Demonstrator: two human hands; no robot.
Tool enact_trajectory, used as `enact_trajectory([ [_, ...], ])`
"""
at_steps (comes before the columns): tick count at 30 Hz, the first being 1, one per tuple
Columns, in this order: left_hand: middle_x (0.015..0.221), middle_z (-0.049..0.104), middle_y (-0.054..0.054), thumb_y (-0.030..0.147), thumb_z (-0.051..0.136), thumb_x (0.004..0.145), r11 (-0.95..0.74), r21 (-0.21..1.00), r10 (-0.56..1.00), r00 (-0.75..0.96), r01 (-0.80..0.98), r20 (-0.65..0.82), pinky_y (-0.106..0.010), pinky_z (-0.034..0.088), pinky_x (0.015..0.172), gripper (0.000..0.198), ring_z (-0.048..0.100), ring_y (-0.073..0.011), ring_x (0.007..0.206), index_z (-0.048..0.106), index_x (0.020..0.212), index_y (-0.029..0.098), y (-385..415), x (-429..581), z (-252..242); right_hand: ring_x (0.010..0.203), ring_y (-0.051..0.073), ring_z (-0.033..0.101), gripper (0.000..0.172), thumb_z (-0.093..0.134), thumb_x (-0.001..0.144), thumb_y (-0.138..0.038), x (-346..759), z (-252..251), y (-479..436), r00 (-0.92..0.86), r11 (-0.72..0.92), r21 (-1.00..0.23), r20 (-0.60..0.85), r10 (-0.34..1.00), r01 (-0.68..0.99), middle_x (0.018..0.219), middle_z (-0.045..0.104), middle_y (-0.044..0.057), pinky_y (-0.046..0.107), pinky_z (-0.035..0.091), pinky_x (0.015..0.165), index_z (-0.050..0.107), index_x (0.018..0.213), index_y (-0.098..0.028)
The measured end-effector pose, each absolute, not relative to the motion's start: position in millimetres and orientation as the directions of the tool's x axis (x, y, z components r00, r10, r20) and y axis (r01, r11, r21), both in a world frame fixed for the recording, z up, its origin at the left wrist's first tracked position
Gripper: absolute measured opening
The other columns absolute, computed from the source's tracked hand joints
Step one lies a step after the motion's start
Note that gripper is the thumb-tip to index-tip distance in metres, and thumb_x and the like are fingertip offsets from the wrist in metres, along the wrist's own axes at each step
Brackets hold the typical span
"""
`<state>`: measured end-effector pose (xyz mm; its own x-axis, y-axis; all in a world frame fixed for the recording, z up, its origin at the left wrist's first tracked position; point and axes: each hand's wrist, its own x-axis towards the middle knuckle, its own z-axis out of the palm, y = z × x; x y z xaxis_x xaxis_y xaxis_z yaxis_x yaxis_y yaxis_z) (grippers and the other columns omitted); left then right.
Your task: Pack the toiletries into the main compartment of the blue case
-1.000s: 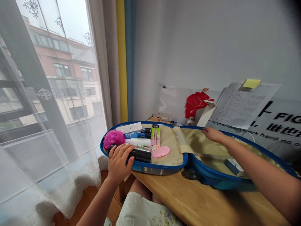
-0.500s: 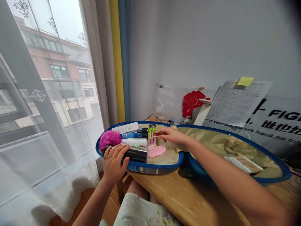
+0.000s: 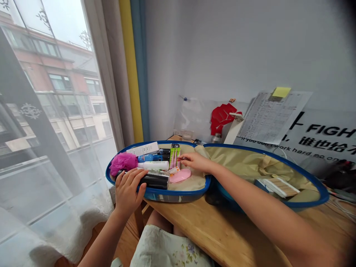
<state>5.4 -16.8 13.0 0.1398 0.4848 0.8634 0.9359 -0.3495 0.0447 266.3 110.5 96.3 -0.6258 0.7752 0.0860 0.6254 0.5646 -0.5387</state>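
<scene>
An open blue-rimmed case (image 3: 178, 193) with a beige lining lies on the wooden table. In its left half, my left hand (image 3: 129, 188) lies over the near rim and the end of a black cylindrical item (image 3: 155, 181), fingers stretched out. My right hand (image 3: 194, 162) is above the same half, fingertips pinched on something thin and small that I cannot make out. Close to those fingertips are green-and-pink packs (image 3: 174, 155) and a pink oval item (image 3: 180, 175). Around them lie a purple bath puff (image 3: 124, 163), a white tube (image 3: 153, 165), a blue bottle (image 3: 147, 158) and a white box (image 3: 144, 149).
The case's right half (image 3: 236, 159) holds a flat pack of thin sticks (image 3: 282, 186). Behind it stand clipped papers (image 3: 274, 115) and a small jar (image 3: 216, 138). Cables (image 3: 343, 205) lie at the right. Sheer curtains (image 3: 63, 148) hang at the left.
The view has turned slightly, shifting everything left. My right fingertips remain pinched beside the green-and-pink packs, and my left hand stays on the black item.
</scene>
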Motion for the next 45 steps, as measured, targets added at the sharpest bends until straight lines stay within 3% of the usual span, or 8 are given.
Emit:
enact_trajectory([
  [8, 0.112, 0.067, -0.006, 0.033, 0.036, 0.093, -0.346, 0.069, 0.506, 0.124, 0.936, 0.854, -0.042, 0.027, 0.101, 0.034, 0.057, -0.0232, 0.107, 0.061, 0.114, 0.022, -16, 4, 11, 0.091, 0.015, 0.060, 0.042, 0.045, 0.081, -0.018, 272, 106, 108, -0.633, 0.603, -0.522, 0.148, 0.760, 0.603, 0.110, 0.068, 0.005, 0.027, 0.045, 0.082, 0.064, 0.118, -0.021],
  [13, 0.112, 0.068, -0.006, 0.033, 0.037, 0.093, -0.354, 0.057, 0.490, 0.133, 0.934, 0.861, -0.042, 0.027, 0.100, 0.033, 0.057, -0.0233, 0.105, 0.061, 0.114, 0.022, -15, 5, 10, 0.082, 0.012, 0.060, 0.040, 0.049, 0.081, -0.019, 274, 106, 105, -0.675, 0.624, -0.513, 0.110, 0.729, 0.590, 0.097, 0.070, 0.002, 0.024, 0.044, 0.075, 0.061, 0.119, -0.021],
  [18, 0.112, 0.068, -0.005, 0.033, 0.037, 0.093, -0.350, 0.065, 0.494, 0.125, 0.934, 0.860, -0.041, 0.027, 0.100, 0.034, 0.057, -0.0229, 0.106, 0.061, 0.114, 0.022, -15, 4, 9, 0.071, 0.011, 0.055, 0.021, 0.058, 0.080, -0.027, 273, 104, 104, -0.692, 0.639, -0.479, 0.086, 0.717, 0.602, 0.082, 0.068, 0.000, 0.023, 0.040, 0.066, 0.065, 0.098, -0.018],
  [26, 0.112, 0.068, -0.006, 0.034, 0.036, 0.093, -0.347, 0.086, 0.509, 0.110, 0.934, 0.854, -0.042, 0.026, 0.102, 0.034, 0.057, -0.0232, 0.107, 0.061, 0.114, 0.023, -17, 7, 12, 0.070, 0.012, 0.054, 0.011, 0.062, 0.076, -0.024, 263, 100, 103, -0.724, 0.689, -0.364, 0.056, 0.688, 0.627, 0.079, 0.067, 0.003, 0.023, 0.037, 0.065, 0.070, 0.082, -0.017],
  [39, 0.110, 0.068, -0.006, 0.032, 0.036, 0.094, -0.350, 0.053, 0.488, 0.134, 0.935, 0.863, -0.042, 0.028, 0.099, 0.033, 0.058, -0.0237, 0.104, 0.060, 0.113, 0.022, -17, 7, 14, 0.071, 0.012, 0.057, 0.020, 0.058, 0.075, -0.016, 256, 98, 100, -0.727, 0.695, -0.301, 0.010, 0.686, 0.653, 0.085, 0.071, 0.003, 0.021, 0.038, 0.064, 0.075, 0.086, -0.019],
  [45, 0.111, 0.068, -0.006, 0.032, 0.037, 0.093, -0.351, 0.059, 0.491, 0.130, 0.935, 0.862, -0.042, 0.027, 0.100, 0.033, 0.057, -0.0236, 0.105, 0.061, 0.113, 0.022, -17, 6, 13, 0.068, 0.013, 0.057, 0.025, 0.053, 0.083, -0.031, 260, 104, 97, -0.652, 0.635, -0.310, 0.058, 0.756, 0.708, 0.073, 0.068, 0.002, 0.023, 0.037, 0.064, 0.073, 0.092, -0.019],
])
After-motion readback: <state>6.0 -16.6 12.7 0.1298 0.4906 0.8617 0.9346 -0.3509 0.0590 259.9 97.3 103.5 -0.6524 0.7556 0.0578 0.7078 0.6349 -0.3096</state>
